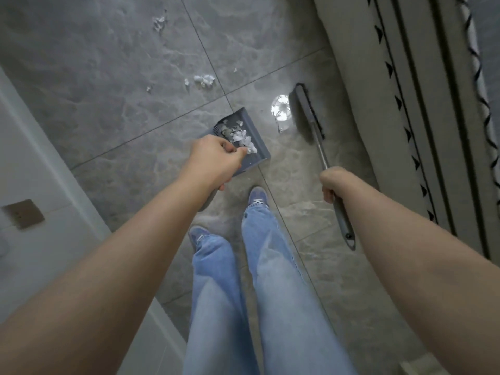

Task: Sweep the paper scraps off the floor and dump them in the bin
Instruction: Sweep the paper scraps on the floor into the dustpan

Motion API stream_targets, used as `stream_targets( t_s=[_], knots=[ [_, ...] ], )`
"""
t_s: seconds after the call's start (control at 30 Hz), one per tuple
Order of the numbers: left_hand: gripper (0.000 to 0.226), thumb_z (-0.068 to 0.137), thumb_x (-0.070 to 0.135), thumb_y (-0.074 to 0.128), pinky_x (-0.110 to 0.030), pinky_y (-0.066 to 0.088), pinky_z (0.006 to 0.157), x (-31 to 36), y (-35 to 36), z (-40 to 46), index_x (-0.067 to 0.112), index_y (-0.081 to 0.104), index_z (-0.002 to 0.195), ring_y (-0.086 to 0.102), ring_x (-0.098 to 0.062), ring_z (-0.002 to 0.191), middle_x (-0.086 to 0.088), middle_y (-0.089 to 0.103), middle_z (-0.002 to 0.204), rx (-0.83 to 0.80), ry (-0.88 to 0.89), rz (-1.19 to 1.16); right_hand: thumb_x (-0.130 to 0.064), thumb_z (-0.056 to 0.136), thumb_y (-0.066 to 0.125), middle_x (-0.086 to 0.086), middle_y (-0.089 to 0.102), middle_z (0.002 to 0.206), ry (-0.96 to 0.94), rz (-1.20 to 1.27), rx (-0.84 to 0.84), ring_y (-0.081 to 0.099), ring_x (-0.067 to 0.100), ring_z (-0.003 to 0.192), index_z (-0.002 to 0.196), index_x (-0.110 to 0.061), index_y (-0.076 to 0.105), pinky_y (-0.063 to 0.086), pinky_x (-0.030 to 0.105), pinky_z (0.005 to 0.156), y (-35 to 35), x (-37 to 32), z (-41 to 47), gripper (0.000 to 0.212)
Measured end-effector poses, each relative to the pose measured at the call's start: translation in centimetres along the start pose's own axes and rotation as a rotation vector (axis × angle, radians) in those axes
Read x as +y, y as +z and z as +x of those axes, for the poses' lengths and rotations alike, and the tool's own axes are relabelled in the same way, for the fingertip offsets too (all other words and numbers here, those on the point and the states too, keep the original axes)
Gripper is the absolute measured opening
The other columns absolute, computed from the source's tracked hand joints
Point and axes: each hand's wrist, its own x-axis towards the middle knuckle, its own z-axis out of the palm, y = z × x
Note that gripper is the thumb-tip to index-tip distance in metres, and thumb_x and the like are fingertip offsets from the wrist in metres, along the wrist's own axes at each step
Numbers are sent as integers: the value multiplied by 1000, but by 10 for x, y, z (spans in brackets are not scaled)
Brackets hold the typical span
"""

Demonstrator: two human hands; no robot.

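Observation:
My left hand (215, 159) grips the handle of a grey dustpan (251, 131) held over the floor; white paper scraps (240, 135) lie inside it. My right hand (334, 182) grips the metal shaft of a grey broom (307, 112), whose head is near the floor by the rug's edge. Loose paper scraps (203, 80) lie on the grey tiles beyond the dustpan, and another small clump of scraps (159, 23) lies farther off. No bin is in view.
A beige rug with black triangle trim (400, 104) runs along the right. A white wall or door panel with a socket plate (23, 213) is at the left. A bright lamp reflection (281, 108) shines on the tile. My jeans and blue shoes (257, 197) stand below.

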Motion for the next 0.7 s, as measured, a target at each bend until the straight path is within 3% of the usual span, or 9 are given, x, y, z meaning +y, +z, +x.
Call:
stream_targets(
  t_s=[0.07, 0.2, 0.3, 0.37, 0.43, 0.5, 0.57, 0.63, 0.7],
  knots=[
    [39, 91, 35, 63, -17, 36, 30, 13, 7, 1, -2, 71, 83, 50, -23, 41, -12, 58, 56, -12, 7, 33, -11, 98, 36, 10, 46, 63, -114, -2, -88, 45, 20, 52, 68, -8, 43, 40, 28, 44, 17, 10, -1, 30],
    [43, 91, 33, 63, -17, 37, 30, 33, 14, 8, -9, 68, 86, 52, -26, 45, -24, 64, 67, -44, 18, 84, -32, 100, 37, 10, 39, 49, -41, 450, -89, 36, 17, 33, 78, -10, 44, 30, 21, 40, 43, 55, 3, 32],
    [43, 91, 33, 64, -19, 37, 30, 47, 16, 21, -9, 68, 85, 52, -27, 45, -26, 69, 81, -51, 40, 128, -36, 98, 37, 14, 47, 47, -38, 402, 28, 43, 21, 33, 91, -6, 53, 35, 25, 42, 21, 73, 13, 34],
    [41, 90, 34, 65, -19, 38, 31, 56, 18, 30, -5, 70, 80, 53, -26, 45, -21, 71, 82, -54, 57, 160, -27, 94, 44, 17, 54, 52, 3, 302, 69, 50, 25, 37, 88, -2, 57, 39, 23, 41, -8, 66, 29, 30],
    [38, 90, 33, 65, -19, 39, 31, 61, 20, 34, -2, 70, 78, 51, -25, 44, -17, 72, 77, -58, 79, 181, -16, 86, 61, 12, 61, 60, 94, 142, 38, 52, 22, 49, 79, -1, 58, 39, 23, 41, -35, 51, 41, 17],
    [37, 91, 31, 64, -18, 37, 30, 65, 24, 34, -3, 70, 79, 49, -22, 41, -11, 66, 62, -55, 95, 205, -12, 82, 69, 9, 64, 69, 163, 1, -31, 51, 17, 60, 89, 0, 64, 40, 24, 40, -41, 35, 44, 15],
    [37, 92, 29, 62, -17, 35, 30, 69, 27, 32, -5, 70, 80, 47, -16, 35, -8, 54, 51, -43, 108, 242, -12, 85, 66, 6, 64, 64, 85, -41, -71, 51, 14, 58, 85, -3, 65, 45, 17, 49, -34, 26, 35, 9],
    [37, 93, 26, 60, -17, 35, 29, 71, 25, 31, -8, 70, 82, 44, -8, 29, -6, 50, 47, -35, 115, 251, -15, 92, 57, 8, 56, 56, -5, 11, -141, 48, 16, 52, 73, -7, 59, 48, 24, 59, -13, 30, 17, 21],
    [36, 94, 23, 57, -17, 35, 28, 73, 24, 28, -9, 70, 84, 42, -5, 26, 3, 50, 39, -43, 95, 259, -24, 98, 41, 11, 48, 59, -86, 250, -172, 45, 22, 47, 71, -9, 49, 41, 30, 48, 5, 48, 21, 32]
  ],
)
